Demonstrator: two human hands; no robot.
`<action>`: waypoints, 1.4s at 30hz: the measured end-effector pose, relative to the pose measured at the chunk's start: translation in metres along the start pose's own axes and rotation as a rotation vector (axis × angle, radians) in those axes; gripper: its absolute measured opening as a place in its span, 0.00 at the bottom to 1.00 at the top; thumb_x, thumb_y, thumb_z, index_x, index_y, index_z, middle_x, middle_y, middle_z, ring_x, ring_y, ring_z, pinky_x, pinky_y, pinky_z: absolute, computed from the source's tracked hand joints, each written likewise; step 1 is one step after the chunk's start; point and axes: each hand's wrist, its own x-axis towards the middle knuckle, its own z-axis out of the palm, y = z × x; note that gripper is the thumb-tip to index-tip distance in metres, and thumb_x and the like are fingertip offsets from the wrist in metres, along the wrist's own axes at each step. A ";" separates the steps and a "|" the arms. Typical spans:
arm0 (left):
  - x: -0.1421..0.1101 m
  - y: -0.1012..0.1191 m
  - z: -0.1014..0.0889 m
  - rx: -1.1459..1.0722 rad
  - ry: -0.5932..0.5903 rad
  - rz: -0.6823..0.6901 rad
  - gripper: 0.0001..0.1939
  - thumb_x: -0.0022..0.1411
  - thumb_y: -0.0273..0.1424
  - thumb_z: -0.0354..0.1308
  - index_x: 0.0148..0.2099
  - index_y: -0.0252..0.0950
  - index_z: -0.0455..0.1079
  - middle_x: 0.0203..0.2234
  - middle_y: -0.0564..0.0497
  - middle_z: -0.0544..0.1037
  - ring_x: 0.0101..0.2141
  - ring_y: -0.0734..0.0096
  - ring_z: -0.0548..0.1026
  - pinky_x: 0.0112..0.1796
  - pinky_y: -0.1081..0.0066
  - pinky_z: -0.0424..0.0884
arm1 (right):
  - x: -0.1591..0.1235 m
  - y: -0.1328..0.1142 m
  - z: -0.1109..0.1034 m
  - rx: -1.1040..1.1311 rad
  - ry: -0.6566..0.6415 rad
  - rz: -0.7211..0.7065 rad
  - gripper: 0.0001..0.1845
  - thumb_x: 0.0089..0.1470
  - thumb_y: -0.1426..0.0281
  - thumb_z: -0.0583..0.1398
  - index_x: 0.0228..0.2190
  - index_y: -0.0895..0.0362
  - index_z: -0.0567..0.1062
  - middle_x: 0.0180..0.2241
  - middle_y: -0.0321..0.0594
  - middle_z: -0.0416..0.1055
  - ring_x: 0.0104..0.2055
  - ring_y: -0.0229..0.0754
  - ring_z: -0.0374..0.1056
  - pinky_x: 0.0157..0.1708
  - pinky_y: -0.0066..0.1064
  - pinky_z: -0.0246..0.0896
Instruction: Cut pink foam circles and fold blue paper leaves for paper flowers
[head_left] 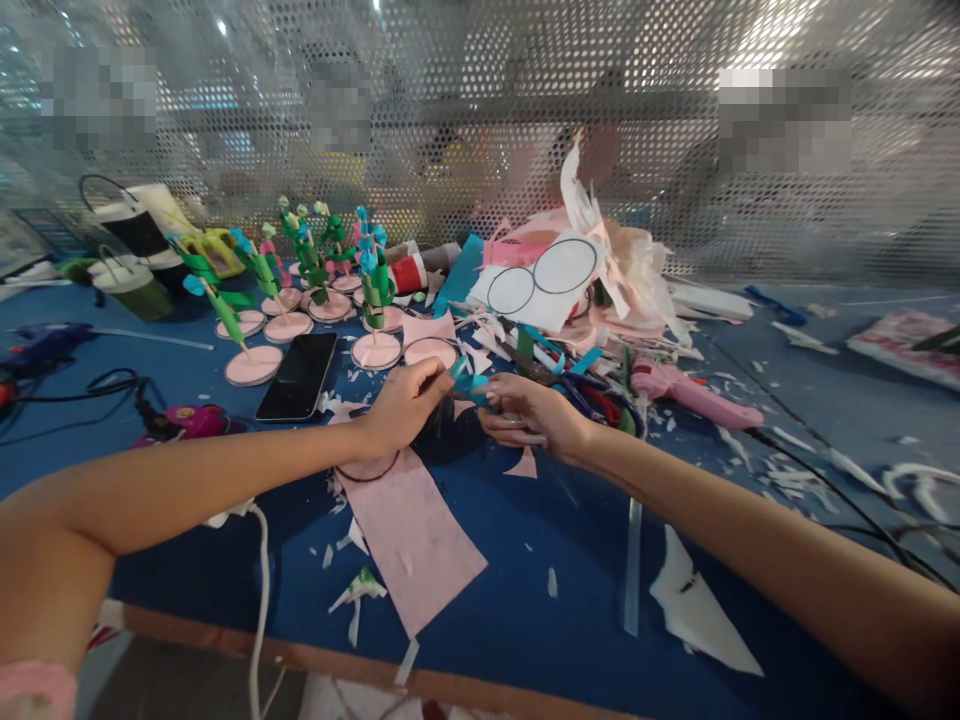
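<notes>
A small strip of blue paper (471, 384) is pinched between my two hands over the middle of the table. My left hand (409, 400) closes on its left end with thumb and forefinger. My right hand (536, 415) grips the other end, fingers curled. Beneath my left wrist lies a pink sheet (412, 530) with a dark circle drawn on it. Just beyond my hands is a round pink base (430, 352). A paper flower (375, 280) with green leaves and a blue top stands on a similar base nearby.
Several more paper flowers stand at the back left, behind a phone (298, 377). To the right lies a pink glue gun (697, 395), by a heap of paper scraps (622, 260). A white cable (262, 600) hangs over the front edge. Perforated metal mesh (480, 100) stands behind.
</notes>
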 end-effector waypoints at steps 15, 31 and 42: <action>0.001 0.000 0.003 -0.016 -0.141 -0.046 0.16 0.64 0.38 0.46 0.25 0.36 0.57 0.17 0.57 0.61 0.21 0.77 0.60 0.24 0.75 0.55 | 0.002 0.009 0.005 -0.193 0.400 -0.014 0.24 0.43 0.51 0.64 0.20 0.57 0.64 0.07 0.27 0.59 0.05 0.27 0.46 0.05 0.20 0.31; -0.003 -0.005 0.006 -0.136 -0.164 0.015 0.24 0.64 0.50 0.38 0.29 0.36 0.60 0.18 0.53 0.64 0.20 0.73 0.62 0.24 0.71 0.60 | 0.004 0.022 0.012 -0.137 0.609 -0.238 0.27 0.34 0.46 0.66 0.20 0.55 0.64 0.12 0.30 0.64 0.08 0.29 0.51 0.05 0.23 0.39; -0.002 -0.001 0.008 -0.075 -0.096 0.001 0.26 0.53 0.37 0.63 0.51 0.36 0.58 0.43 0.43 0.71 0.39 0.63 0.74 0.37 0.65 0.70 | 0.004 0.021 0.015 -0.030 0.563 -0.245 0.27 0.28 0.55 0.71 0.22 0.56 0.63 0.11 0.24 0.62 0.08 0.28 0.51 0.06 0.22 0.43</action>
